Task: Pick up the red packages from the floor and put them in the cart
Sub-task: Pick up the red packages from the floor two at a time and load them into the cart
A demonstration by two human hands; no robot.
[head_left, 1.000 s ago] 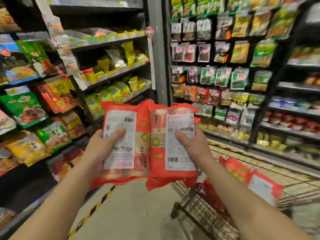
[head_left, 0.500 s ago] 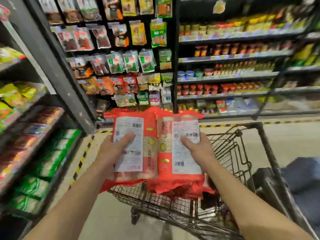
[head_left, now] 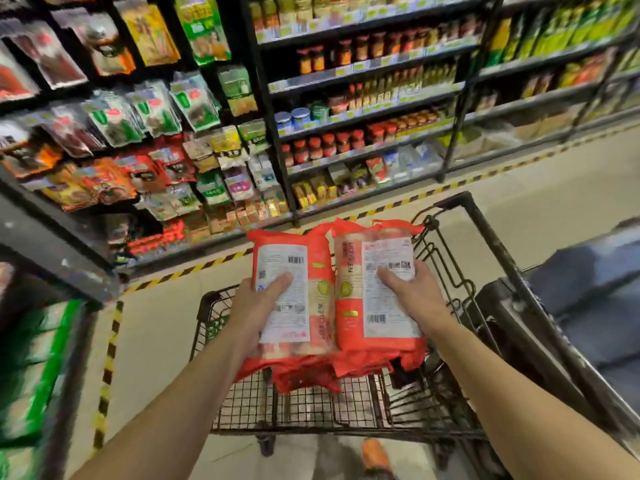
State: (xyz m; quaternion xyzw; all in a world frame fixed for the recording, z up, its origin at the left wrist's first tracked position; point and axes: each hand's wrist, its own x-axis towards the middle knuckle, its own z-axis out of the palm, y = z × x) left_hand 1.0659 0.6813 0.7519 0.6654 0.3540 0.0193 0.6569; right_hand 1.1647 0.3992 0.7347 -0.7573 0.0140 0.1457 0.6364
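Note:
Two red packages with white label panels are held side by side over the black wire cart [head_left: 239, 403]. My left hand [head_left: 258, 306] grips the left red package [head_left: 304, 292], thumb across its label. My right hand [head_left: 412, 296] grips the right red package [head_left: 374, 327] the same way. More red packages [head_left: 308, 377] lie in the cart's basket just beneath them. The two held packages sit low, close above that pile.
Store shelves with hanging snack bags [head_left: 145, 116] and jars [head_left: 325, 147] stand ahead. A shelf unit with green packs [head_left: 38, 358] is close on the left. Yellow-black floor tape [head_left: 107, 372] edges the aisle. A dark cart seat part [head_left: 540, 323] is on the right.
My view has swung right and down from the left shelves to the cart. Both hands have carried the two red packages over the basket and lowered them toward the pile.

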